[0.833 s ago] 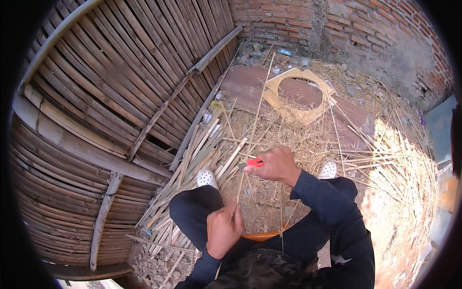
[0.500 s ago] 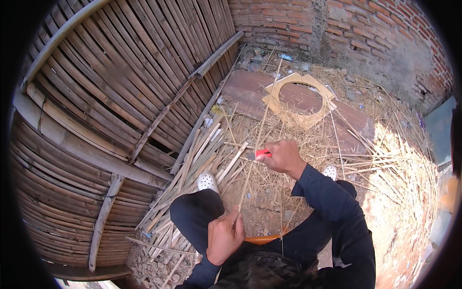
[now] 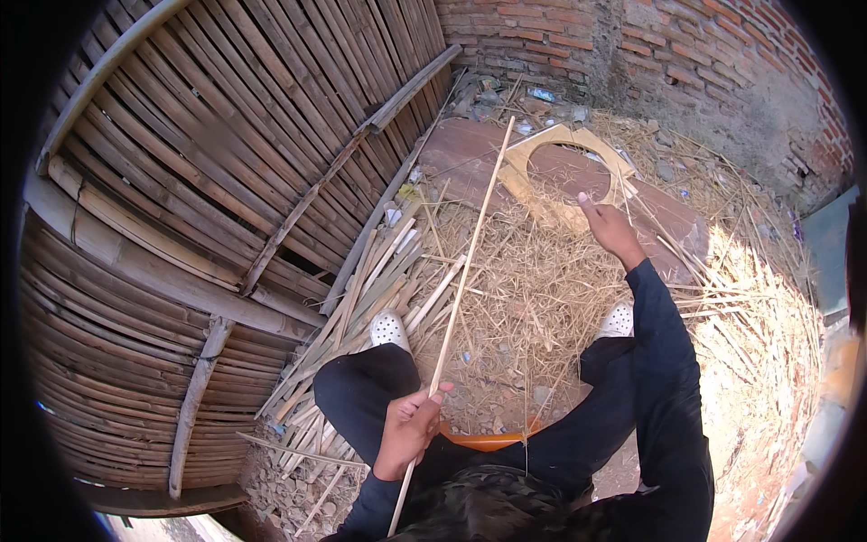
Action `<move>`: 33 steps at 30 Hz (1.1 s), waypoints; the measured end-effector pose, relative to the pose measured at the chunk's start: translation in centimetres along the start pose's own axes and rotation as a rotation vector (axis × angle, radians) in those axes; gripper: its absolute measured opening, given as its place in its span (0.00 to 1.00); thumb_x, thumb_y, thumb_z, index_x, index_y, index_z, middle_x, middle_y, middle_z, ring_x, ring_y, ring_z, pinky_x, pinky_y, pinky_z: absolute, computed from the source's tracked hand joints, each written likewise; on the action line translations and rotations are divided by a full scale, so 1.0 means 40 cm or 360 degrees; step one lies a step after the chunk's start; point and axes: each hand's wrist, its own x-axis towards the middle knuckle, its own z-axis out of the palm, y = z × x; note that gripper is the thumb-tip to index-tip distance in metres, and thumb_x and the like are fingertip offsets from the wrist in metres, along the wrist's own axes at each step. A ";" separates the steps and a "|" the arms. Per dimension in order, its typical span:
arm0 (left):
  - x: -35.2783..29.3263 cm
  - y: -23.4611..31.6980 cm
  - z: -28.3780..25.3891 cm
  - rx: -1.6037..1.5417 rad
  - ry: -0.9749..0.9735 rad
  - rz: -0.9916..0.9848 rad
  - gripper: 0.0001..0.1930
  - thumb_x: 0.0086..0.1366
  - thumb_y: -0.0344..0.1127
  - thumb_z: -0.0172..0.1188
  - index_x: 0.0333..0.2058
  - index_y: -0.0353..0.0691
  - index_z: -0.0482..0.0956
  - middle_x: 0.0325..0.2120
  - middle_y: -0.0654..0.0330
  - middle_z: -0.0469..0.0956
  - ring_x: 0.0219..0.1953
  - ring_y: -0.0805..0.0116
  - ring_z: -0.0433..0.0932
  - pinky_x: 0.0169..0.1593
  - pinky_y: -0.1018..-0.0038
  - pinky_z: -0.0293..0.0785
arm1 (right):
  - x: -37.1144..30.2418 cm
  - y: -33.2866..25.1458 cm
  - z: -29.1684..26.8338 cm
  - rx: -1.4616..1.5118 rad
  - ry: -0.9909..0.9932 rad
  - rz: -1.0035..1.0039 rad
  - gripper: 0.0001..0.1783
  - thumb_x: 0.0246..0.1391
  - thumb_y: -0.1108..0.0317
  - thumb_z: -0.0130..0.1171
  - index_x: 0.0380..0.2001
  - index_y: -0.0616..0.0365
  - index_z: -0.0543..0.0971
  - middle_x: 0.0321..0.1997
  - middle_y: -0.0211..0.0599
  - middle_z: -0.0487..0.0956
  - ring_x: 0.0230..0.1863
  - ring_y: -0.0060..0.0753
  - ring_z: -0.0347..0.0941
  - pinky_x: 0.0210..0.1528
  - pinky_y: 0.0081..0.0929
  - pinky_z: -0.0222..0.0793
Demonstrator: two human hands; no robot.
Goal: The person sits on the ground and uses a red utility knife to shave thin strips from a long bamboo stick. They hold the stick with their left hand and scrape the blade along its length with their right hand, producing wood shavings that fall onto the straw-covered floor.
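A long, pale bamboo strip [image 3: 471, 262] slants from my lap up toward the wooden board. My left hand [image 3: 411, 429] is closed around its lower part, with the strip's end passing below the hand. My right hand [image 3: 612, 230] is stretched forward, away from the strip, near the lower right of a board with a large round hole [image 3: 551, 210]. Its fingers look curled, and the thumb points up. Whatever it may hold is hidden; the red-handled knife does not show.
Split bamboo pieces [image 3: 366, 307] lie in a heap beside my left foot. Shavings [image 3: 533, 298] cover the ground between my shoes. A brown slab [image 3: 452, 163] lies under the holed board. A slatted bamboo wall [image 3: 226, 135] stands left, a brick wall [image 3: 668, 54] behind.
My right hand has moved off the strip, forward and right toward the holed board, and the red-handled knife has gone from sight. The strip has slid down through my left hand.
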 end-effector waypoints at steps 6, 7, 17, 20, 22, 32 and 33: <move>0.071 0.037 0.061 0.0076 -0.0095 0.0147 0.16 0.68 0.32 0.50 0.50 0.29 0.74 0.12 0.74 0.59 0.12 0.86 0.52 0.17 0.85 0.49 | -0.341 -0.280 0.089 -0.0125 -0.0267 -0.1174 0.32 0.55 0.37 0.49 0.20 0.58 0.77 0.14 0.46 0.74 0.18 0.49 0.75 0.21 0.41 0.68; 0.070 0.049 0.074 0.0172 -0.0088 0.0169 0.16 0.68 0.32 0.50 0.50 0.30 0.73 0.12 0.74 0.59 0.12 0.87 0.52 0.17 0.85 0.49 | -0.353 -0.280 0.100 -0.0115 -0.0224 -0.1204 0.33 0.55 0.36 0.49 0.20 0.58 0.77 0.14 0.46 0.74 0.18 0.49 0.75 0.20 0.41 0.68; 0.057 0.041 0.079 0.0503 -0.0010 0.0402 0.14 0.68 0.30 0.51 0.50 0.34 0.76 0.16 0.77 0.62 0.17 0.89 0.55 0.21 0.86 0.49 | -0.358 -0.285 0.155 -0.0107 -0.0204 -0.1313 0.38 0.51 0.30 0.46 0.16 0.56 0.79 0.10 0.44 0.73 0.15 0.46 0.74 0.19 0.41 0.69; 0.053 0.045 0.072 0.0668 0.0051 0.0500 0.14 0.67 0.29 0.52 0.50 0.33 0.76 0.17 0.76 0.63 0.20 0.88 0.56 0.23 0.85 0.51 | -0.285 -0.285 0.131 -0.0127 -0.0215 -0.1120 0.39 0.51 0.29 0.44 0.18 0.57 0.79 0.10 0.44 0.73 0.15 0.47 0.74 0.19 0.40 0.69; 0.051 0.053 0.072 0.0730 0.0076 0.0523 0.14 0.67 0.29 0.52 0.50 0.32 0.76 0.18 0.76 0.64 0.21 0.88 0.56 0.24 0.85 0.52 | -0.287 -0.287 0.147 -0.0119 -0.0155 -0.1101 0.39 0.51 0.29 0.44 0.18 0.56 0.80 0.10 0.43 0.72 0.15 0.46 0.74 0.18 0.39 0.68; 0.016 0.050 0.073 0.0771 0.0073 0.0531 0.14 0.68 0.30 0.52 0.48 0.31 0.76 0.20 0.76 0.64 0.24 0.87 0.57 0.26 0.85 0.53 | -0.231 -0.274 0.126 -0.0184 0.0104 -0.0989 0.34 0.51 0.32 0.49 0.17 0.54 0.80 0.09 0.41 0.72 0.13 0.44 0.73 0.16 0.37 0.67; 0.011 0.050 0.074 0.0760 0.0061 0.0511 0.14 0.68 0.31 0.52 0.49 0.31 0.76 0.20 0.76 0.65 0.24 0.87 0.57 0.26 0.85 0.53 | -0.228 -0.276 0.117 -0.0175 0.0082 -0.0980 0.35 0.51 0.31 0.48 0.19 0.53 0.81 0.09 0.41 0.72 0.13 0.43 0.73 0.16 0.37 0.67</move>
